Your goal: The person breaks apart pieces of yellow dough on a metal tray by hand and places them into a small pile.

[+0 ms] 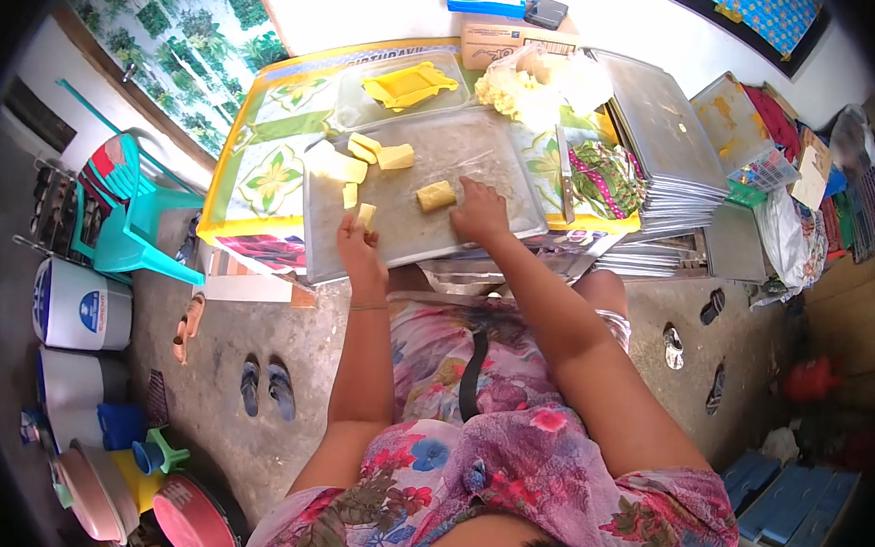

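A flat metal baking tray lies on the table in front of me. My left hand is at its near edge, with the fingers closed on a small piece of yellow dough. On the tray's right part rests a short, thick roll of yellow dough. Just right of that roll, my right hand rests on the tray, fingers apart and holding nothing. Several cut yellow dough blocks sit at the tray's left, beyond my left hand.
Behind the tray, a yellow ridged plastic board lies on a clear tray. A plastic bag of yellow pieces stands far right. A knife and a patterned cloth lie right of the tray, beside stacked metal trays. A turquoise chair stands left.
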Demonstrator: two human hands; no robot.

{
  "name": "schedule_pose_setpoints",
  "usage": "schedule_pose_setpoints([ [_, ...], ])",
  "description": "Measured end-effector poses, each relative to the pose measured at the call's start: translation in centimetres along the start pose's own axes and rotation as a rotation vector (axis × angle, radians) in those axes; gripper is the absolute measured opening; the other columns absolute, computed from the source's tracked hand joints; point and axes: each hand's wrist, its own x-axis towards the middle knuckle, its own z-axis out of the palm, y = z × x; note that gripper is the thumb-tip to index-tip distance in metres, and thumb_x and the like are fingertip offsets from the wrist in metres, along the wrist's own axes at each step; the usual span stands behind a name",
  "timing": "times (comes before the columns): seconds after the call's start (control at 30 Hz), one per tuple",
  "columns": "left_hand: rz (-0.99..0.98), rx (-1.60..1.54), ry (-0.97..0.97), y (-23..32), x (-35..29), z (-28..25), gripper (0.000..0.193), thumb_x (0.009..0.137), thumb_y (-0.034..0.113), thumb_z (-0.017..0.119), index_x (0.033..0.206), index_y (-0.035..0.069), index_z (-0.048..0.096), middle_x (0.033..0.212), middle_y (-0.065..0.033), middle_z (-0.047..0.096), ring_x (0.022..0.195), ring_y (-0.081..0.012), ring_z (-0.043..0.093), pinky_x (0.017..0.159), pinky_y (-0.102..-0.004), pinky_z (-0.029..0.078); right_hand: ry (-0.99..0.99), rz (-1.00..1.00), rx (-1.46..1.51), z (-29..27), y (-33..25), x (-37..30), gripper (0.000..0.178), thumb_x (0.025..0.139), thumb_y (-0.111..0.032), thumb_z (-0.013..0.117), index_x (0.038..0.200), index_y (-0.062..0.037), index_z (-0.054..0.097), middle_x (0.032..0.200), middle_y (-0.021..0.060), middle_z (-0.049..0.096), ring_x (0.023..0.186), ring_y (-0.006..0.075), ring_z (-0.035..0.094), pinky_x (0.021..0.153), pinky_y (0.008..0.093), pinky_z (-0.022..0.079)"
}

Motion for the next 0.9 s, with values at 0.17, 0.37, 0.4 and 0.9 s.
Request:
schedule_pose_setpoints([
  [0.17, -0.189, -0.298, -0.129, 0.5, -1.7, -1.7, 0.027, 0.090, 0.014, 0.045, 0.115, 0.006, 0.046, 0.102, -0.0086, 0.055, 0.088, -0.0181, 0.054, 0.077, -0.0326, 0.047, -0.027, -0.043, 0.254, 2.3, -3.1, 0.8, 0.063, 0.070, -0.018, 0.062, 0.126, -0.0049, 0.038, 0.118, 0.0194, 0.047, 0.114, 0.0350, 0.041, 0.096, 0.0443, 0.034],
  [0.37, -0.148, -0.276, -0.164, 0.3, -1.3, -1.7, 0.027, 0.090, 0.015, 0.045, 0.115, 0.004, 0.047, 0.105, -0.0094, 0.055, 0.090, -0.0188, 0.055, 0.079, -0.0345, 0.047, 0.184, -0.249, 0.280, 2.9, -5.7, 1.2, 0.060, 0.070, -0.013, 0.062, 0.125, -0.0023, 0.041, 0.115, 0.0217, 0.050, 0.108, 0.0363, 0.047, 0.093, 0.0411, 0.039],
  [0.4, -0.145, -0.279, -0.162, 0.3, -1.3, -1.6, 0.027, 0.090, 0.015, 0.045, 0.115, 0.004, 0.047, 0.105, -0.0094, 0.055, 0.090, -0.0188, 0.055, 0.079, -0.0345, 0.047, 0.131, -0.225, 0.286, 2.5, -5.8, 1.3, 0.059, 0.070, -0.013, 0.064, 0.125, -0.0022, 0.043, 0.116, 0.0222, 0.050, 0.107, 0.0349, 0.049, 0.092, 0.0391, 0.040],
  [0.9, -0.186, -0.064, -0.524, 2.4, -5.6, 1.6, 0.026, 0.084, 0.013, 0.059, 0.107, 0.004, 0.050, 0.091, -0.0035, 0.058, 0.075, -0.0107, 0.057, 0.068, -0.0233, 0.047, -0.540, -0.262, 1.019, -2.0, -3.5, -1.7, 0.041, 0.078, -0.010, 0.062, 0.116, 0.0002, 0.052, 0.095, 0.0091, 0.059, 0.080, 0.0142, 0.056, 0.072, 0.0266, 0.047],
])
